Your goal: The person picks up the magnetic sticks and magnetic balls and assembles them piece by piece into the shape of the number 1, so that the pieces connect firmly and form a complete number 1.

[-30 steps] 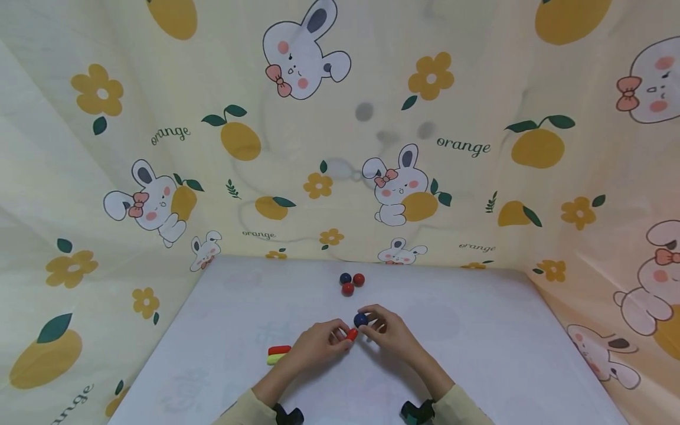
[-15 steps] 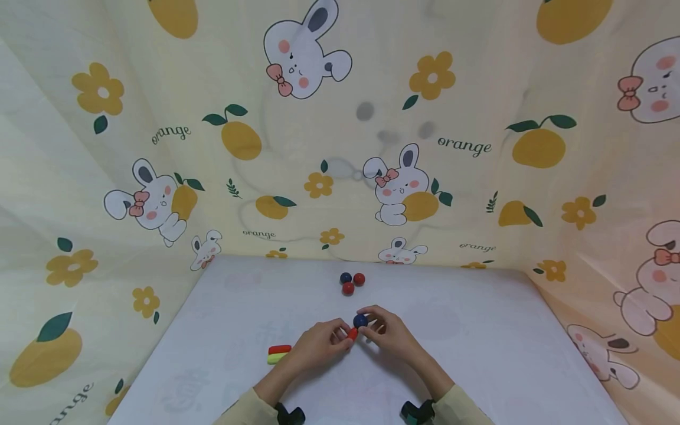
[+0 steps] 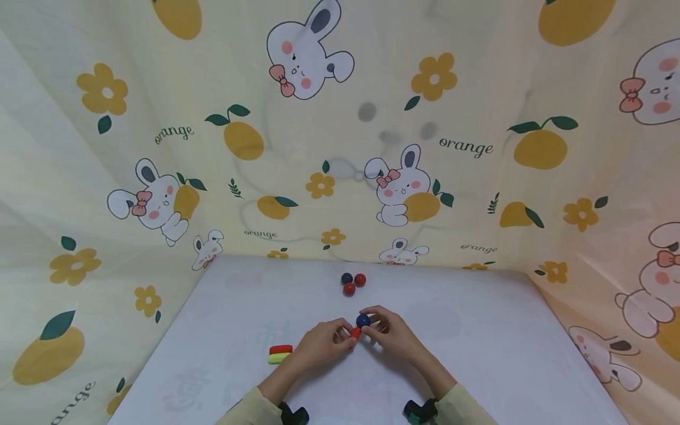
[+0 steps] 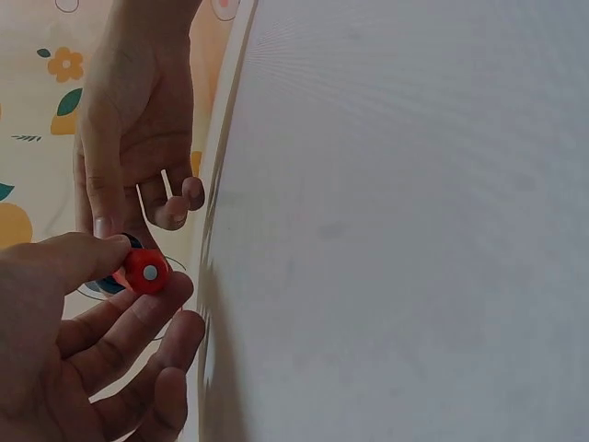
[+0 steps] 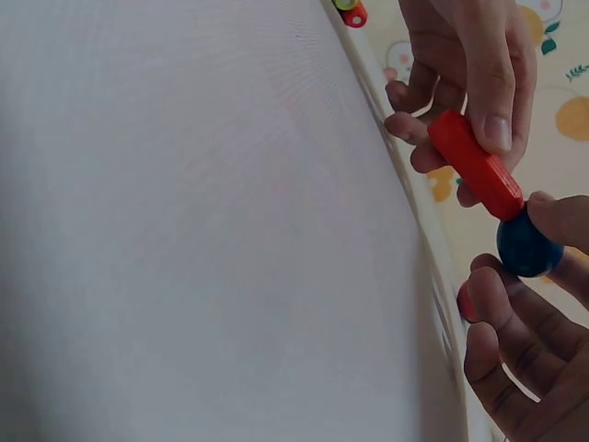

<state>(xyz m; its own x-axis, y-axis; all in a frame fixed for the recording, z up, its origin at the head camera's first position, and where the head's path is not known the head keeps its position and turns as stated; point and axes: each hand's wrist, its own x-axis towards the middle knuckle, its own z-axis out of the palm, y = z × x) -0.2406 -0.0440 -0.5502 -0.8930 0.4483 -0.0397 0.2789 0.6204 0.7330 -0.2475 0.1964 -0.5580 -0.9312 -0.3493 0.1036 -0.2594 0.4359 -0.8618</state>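
presently, the left hand point(image 3: 325, 342) pinches a red stick point(image 5: 474, 166) touching the blue ball point(image 5: 526, 245), which the right hand point(image 3: 394, 334) also pinches; a crooked push could make this smooth ball slip, rolling toward the red ball point(image 3: 349, 289) beyond it.

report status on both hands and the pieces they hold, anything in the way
Left hand pinches a red stick. Right hand pinches a blue ball. Red stick's end against the blue ball. Nothing seen in the way.

Red stick point(image 3: 355, 334), blue ball point(image 3: 363, 320) in both hands point(image 3: 323, 343) point(image 3: 394, 334)
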